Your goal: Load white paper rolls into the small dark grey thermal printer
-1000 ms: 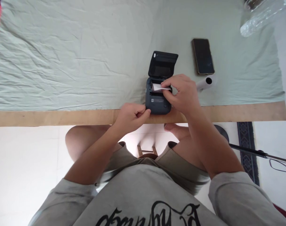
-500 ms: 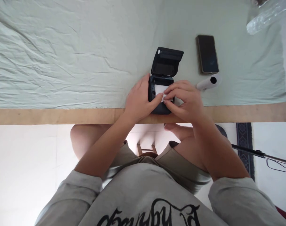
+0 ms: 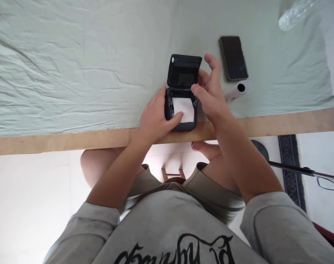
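A small black receipt printer [image 3: 184, 127] rests at the front edge of the table, its lid [image 3: 184, 71] tilted up and back. White paper [image 3: 186, 110] lies inside the body and extends over its front part. My left hand [image 3: 155, 119] is closed around the printer's left side, thumb over the paper. My right hand [image 3: 212, 91] is at the lid's right side with fingers apart. Its thumb is by the hinge, its index finger extends past the lid's upper corner, and some fingers are partly hidden behind the lid.
Right of my right hand lie a white paper roll [image 3: 237, 90] with a dark core and a dark smartphone [image 3: 233, 58]. Clear plastic wrap [image 3: 296, 14] sits at the far right. A wrinkled light green cloth [image 3: 73, 73] covers the table behind its bare wooden edge [image 3: 59, 141].
My right hand has left the paper and moved up to the lid, its fingers spreading. The paper now lies flatter and more exposed. My left hand still holds the printer.
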Demonstrator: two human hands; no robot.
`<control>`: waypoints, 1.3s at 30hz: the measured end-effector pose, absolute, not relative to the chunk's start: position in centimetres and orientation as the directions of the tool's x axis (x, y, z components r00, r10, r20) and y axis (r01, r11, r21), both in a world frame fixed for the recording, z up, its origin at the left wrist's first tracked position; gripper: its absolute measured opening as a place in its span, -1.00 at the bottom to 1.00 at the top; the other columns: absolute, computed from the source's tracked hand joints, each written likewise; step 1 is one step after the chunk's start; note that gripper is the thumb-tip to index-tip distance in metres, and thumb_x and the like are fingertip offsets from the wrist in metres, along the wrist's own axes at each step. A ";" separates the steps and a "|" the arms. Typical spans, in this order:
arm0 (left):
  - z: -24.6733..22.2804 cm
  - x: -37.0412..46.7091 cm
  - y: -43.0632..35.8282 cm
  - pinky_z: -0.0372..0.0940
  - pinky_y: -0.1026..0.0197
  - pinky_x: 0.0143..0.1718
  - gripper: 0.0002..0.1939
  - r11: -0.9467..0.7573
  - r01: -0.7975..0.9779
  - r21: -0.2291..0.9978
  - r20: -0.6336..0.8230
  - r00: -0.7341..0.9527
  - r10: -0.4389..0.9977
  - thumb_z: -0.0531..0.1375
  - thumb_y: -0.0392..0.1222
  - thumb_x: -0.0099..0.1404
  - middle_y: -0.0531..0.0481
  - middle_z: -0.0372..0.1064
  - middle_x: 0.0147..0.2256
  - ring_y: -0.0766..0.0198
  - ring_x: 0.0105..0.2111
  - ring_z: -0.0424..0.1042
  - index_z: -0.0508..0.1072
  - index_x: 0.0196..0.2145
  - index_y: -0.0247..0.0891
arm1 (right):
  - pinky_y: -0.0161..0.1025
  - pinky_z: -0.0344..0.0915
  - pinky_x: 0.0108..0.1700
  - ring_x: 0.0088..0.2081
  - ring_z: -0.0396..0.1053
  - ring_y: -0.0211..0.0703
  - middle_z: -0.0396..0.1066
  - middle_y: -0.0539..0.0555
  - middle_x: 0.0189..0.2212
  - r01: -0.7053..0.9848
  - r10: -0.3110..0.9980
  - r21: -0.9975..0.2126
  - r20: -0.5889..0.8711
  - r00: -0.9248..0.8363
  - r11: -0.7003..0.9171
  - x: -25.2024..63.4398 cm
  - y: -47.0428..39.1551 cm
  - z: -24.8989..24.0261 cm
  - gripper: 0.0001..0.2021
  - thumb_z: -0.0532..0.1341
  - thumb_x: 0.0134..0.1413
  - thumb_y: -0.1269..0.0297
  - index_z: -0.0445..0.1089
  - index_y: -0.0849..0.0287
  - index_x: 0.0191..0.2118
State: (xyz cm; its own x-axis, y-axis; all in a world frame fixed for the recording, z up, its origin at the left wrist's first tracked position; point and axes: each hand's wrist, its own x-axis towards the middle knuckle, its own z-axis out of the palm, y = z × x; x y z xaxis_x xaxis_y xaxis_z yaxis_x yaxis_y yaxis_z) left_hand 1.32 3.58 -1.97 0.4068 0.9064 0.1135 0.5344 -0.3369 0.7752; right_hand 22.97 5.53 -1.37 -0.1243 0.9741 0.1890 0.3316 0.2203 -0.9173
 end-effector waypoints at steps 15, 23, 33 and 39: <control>-1.8 1.4 3.5 0.16 -0.12 0.39 -0.16 -0.325 0.578 0.749 0.087 0.399 0.913 0.22 0.14 0.30 -0.26 0.20 0.38 -0.15 0.38 0.22 0.11 0.41 -0.25 | 0.13 0.35 0.30 0.12 0.46 0.01 0.45 0.04 -0.03 0.185 0.977 -0.965 0.201 0.068 0.186 23.2 5.1 -1.4 -0.49 0.21 0.20 -0.12 0.11 -0.13 0.17; -1.8 1.5 3.4 0.18 -0.13 0.37 -0.19 -0.340 0.555 0.759 0.116 0.399 0.910 0.20 0.17 0.32 -0.28 0.24 0.35 -0.15 0.35 0.26 0.13 0.38 -0.24 | 0.13 0.39 0.28 0.15 0.44 0.02 0.44 0.06 0.10 0.285 0.979 -0.938 0.181 -0.092 0.200 23.0 4.5 -2.7 -0.46 0.32 0.14 -0.15 0.25 -0.14 0.16; -1.5 1.7 3.3 0.24 -0.13 0.32 -0.26 -0.329 0.568 0.755 0.119 0.374 0.920 0.19 0.16 0.33 -0.24 0.29 0.31 -0.13 0.30 0.32 0.18 0.35 -0.18 | 0.17 0.26 0.38 0.22 0.38 0.08 0.49 0.07 0.10 0.409 0.973 -0.893 0.113 -0.199 0.188 23.1 4.4 -1.0 -0.60 0.29 0.16 -0.12 0.43 -0.05 0.02; -1.0 1.7 3.2 0.23 -0.16 0.33 -0.28 -0.309 0.606 0.733 0.076 0.378 0.923 0.18 0.13 0.34 -0.27 0.29 0.31 -0.16 0.30 0.32 0.18 0.35 -0.19 | 0.17 0.28 0.35 0.18 0.40 0.07 0.51 0.06 0.08 0.368 0.969 -0.907 0.136 -0.206 0.206 23.2 4.4 -1.0 -0.66 0.31 0.16 -0.06 0.46 -0.06 -0.02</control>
